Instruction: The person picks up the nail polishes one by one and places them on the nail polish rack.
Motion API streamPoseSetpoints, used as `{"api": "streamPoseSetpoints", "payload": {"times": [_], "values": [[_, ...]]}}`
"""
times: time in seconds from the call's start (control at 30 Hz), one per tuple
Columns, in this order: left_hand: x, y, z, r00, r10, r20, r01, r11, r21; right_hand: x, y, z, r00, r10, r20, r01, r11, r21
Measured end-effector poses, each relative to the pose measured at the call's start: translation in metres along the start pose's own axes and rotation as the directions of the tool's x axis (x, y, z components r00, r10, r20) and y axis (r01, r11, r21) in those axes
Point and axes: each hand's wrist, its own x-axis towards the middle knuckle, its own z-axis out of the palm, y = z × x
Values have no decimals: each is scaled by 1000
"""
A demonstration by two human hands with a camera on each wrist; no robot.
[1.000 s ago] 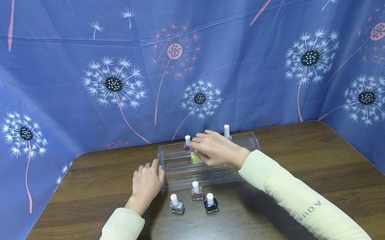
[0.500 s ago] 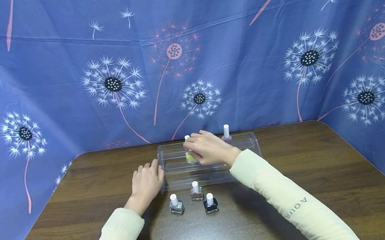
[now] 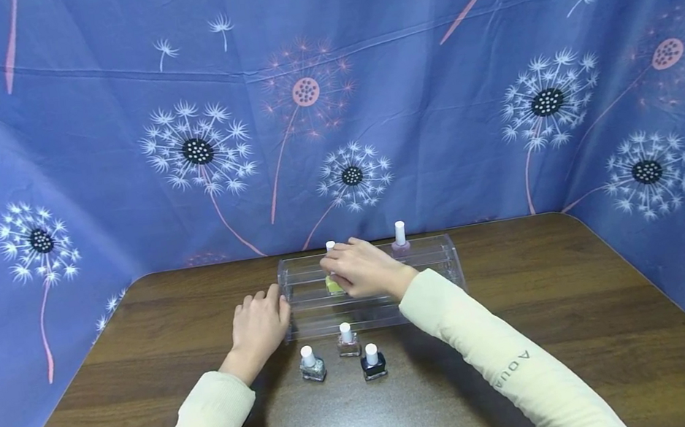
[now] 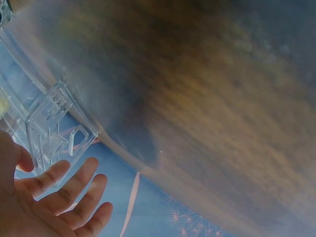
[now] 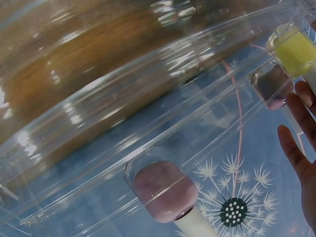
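A clear acrylic tiered rack [image 3: 314,314] stands at the back of the table. My right hand [image 3: 364,268] pinches the white cap of a yellow nail polish bottle [image 5: 295,51] at the rack's middle tier; the fingers hide most of the cap. Behind it on the top tier stands a dark-tinted nail polish bottle [image 5: 272,85], mostly covered by the hand in the head view. Farther right on that tier is a mauve nail polish bottle [image 5: 165,191]. My left hand [image 3: 259,322] rests against the rack's left end, fingers extended and spread in the left wrist view.
In front of the rack, three more white-capped bottles stand on the wooden table [image 3: 527,289]: glittery silver [image 3: 313,369], brownish [image 3: 349,345] and black [image 3: 374,365]. A blue dandelion-print cloth [image 3: 440,154] hangs behind the table and along its sides.
My right hand has shifted left along the rack with the yellow bottle, uncovering more of the mauve bottle. The left hand stays at the rack's end.
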Motion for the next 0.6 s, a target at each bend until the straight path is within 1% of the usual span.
{"api": "streamPoseSetpoints", "payload": {"times": [0.2, 0.43, 0.6], "values": [[0, -1, 0, 1000, 9, -7, -9, 1000, -1, 1, -1, 3, 1000, 9, 15, -9, 1000, -4], [1, -1, 2, 997, 37, -62, -37, 999, 6, 1, -3, 4, 1000, 13, 15, -13, 1000, -5], [1, -1, 1, 998, 28, -58, -28, 1000, -1, 1, -3, 5, 1000, 5, 11, -5, 1000, -3]]}}
